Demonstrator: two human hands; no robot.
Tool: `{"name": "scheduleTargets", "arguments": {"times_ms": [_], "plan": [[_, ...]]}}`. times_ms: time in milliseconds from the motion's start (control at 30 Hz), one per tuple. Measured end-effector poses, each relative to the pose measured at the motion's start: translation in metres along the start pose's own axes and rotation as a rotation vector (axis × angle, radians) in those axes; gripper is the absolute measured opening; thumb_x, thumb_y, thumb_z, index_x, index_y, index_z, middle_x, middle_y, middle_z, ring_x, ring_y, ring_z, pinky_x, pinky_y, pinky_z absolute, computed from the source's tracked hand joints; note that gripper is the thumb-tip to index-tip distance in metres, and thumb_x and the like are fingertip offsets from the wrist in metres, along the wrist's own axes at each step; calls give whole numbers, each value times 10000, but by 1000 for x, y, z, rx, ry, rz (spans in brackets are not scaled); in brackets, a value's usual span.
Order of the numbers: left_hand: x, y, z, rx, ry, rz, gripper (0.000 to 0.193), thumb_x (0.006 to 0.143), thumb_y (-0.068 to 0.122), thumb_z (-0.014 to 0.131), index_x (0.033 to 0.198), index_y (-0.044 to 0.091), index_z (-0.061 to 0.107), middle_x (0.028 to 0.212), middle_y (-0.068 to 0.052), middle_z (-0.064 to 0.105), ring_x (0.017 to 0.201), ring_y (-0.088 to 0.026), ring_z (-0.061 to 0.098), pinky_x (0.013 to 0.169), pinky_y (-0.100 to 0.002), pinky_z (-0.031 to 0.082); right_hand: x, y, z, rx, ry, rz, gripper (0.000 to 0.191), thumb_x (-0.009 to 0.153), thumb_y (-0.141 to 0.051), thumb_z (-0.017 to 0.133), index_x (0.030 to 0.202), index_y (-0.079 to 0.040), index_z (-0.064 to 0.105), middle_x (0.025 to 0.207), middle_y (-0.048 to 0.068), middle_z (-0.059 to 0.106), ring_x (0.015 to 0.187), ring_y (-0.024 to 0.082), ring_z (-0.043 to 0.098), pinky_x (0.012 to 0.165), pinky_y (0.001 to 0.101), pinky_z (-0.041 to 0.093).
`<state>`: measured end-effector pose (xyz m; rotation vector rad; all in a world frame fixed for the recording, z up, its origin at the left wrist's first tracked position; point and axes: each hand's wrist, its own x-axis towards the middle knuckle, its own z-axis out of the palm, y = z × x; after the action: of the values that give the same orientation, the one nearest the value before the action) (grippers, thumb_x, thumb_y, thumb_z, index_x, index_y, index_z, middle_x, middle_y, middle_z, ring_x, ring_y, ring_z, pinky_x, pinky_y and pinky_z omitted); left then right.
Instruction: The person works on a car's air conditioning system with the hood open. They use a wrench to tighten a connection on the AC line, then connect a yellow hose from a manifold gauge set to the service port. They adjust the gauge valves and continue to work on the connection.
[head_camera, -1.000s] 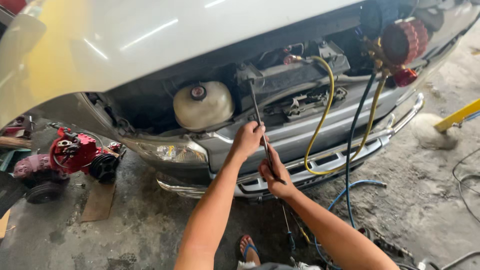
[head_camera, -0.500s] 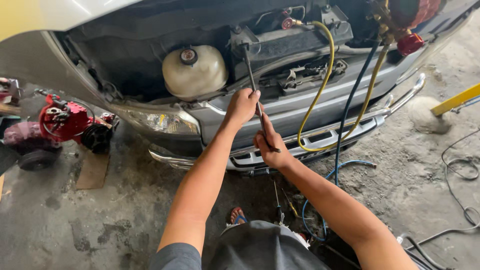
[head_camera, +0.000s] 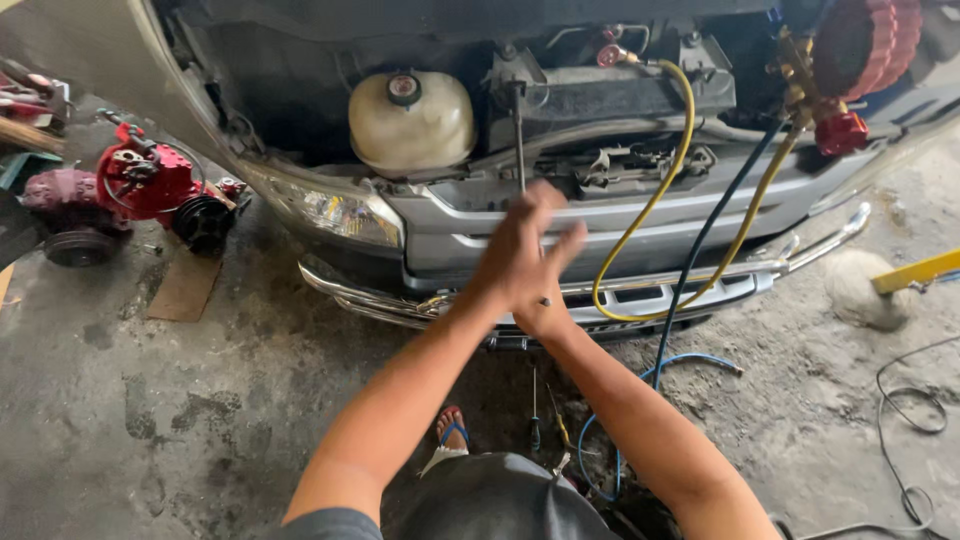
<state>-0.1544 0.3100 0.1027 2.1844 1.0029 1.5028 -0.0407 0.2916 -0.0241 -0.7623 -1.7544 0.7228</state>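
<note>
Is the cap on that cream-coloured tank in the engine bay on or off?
On. A round cap sits on top of the tank, covering its opening.

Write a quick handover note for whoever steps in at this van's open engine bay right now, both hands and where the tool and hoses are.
Left hand: blurred, raised in front of the grille, fingers spread; whether it grips anything cannot be told.
Right hand: just under the left, apparently at the lower end of the long thin rod; grip unclear.
The rod stands nearly upright, its top up in the engine bay beside the white reservoir tank.
Yellow hose and blue hose hang from the red gauge set over the bumper.
Screwdrivers lie on the floor by the feet.
Done or left: the pictures cannot settle it.
</note>
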Motion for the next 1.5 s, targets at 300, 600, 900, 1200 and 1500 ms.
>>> {"name": "scheduleTargets", "arguments": {"times_ms": [300, 600, 900, 1200, 1500], "plan": [[-80, -20, 18, -714, 66, -81, 337, 976, 252, 571, 772, -16, 562, 729, -144, 595, 746, -240, 598, 780, -351, 498, 13, -3, -11, -324, -157, 321, 748, 976, -265, 581, 1501, 91, 184, 872, 171, 680, 718, 264, 646, 741, 433, 545], [-104, -100, 22, -1102, 211, -812, 362, 1062, 331, 592, 788, 94, 597, 748, -38, 576, 706, -195, 549, 732, -411, 491, 54, -81, -11, -1342, -697, 405, 959, 883, -161, 611, 1541, 245, 43, 756, 168, 723, 588, 261, 685, 522, 388, 572], [27, -107, 47, -1160, 162, -930, 307, 1094, 326, 563, 1054, 31, 638, 713, 17, 538, 574, -114, 470, 558, -332, 428, 90, -74, -86, 136, -555, 976, 872, 898, -252, 669, 1551, -29, 135, 976, 169, 783, 787, 294, 746, 682, 418, 588], [38, -113, 38, -1204, -17, -1109, 259, 1069, 265, 529, 1022, 32, 632, 728, -21, 585, 588, -152, 556, 570, -359, 511, 5, -23, -24, 819, 58, 805, 510, 1109, -480, 476, 1032, 2, 623, 1013, 179, 697, 936, 328, 708, 891, 496, 551], [64, -123, 33, -628, -350, -983, 277, 1023, 223, 577, 1023, -45, 644, 870, -200, 729, 663, -275, 755, 533, -400, 624, 90, -76, -53, -575, -610, 1032, 398, 1067, -371, 491, 1028, -1, 630, 893, 174, 734, 833, 333, 753, 754, 476, 604]]}}
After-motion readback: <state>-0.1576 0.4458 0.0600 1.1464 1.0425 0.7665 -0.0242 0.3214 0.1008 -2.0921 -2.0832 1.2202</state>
